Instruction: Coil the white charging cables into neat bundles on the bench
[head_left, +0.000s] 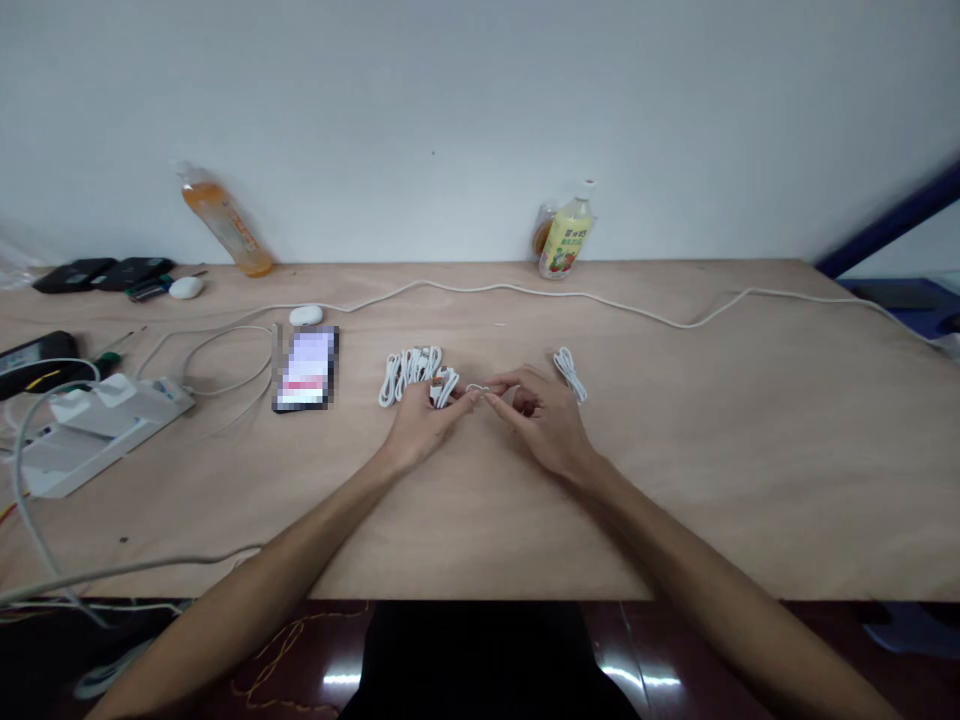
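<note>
My left hand is closed around a coiled white cable, which shows between its thumb and fingers. From the coil a thin tie reaches across to my right hand, whose thumb and fingertips pinch its other end. Just beyond my left hand, several coiled white cables lie side by side on the wooden table. One more coiled white cable rests alone past my right hand.
A phone and a white case lie on the left, beyond a power strip with cords. An orange bottle and a yellow bottle lean on the wall. A long white cord crosses the table.
</note>
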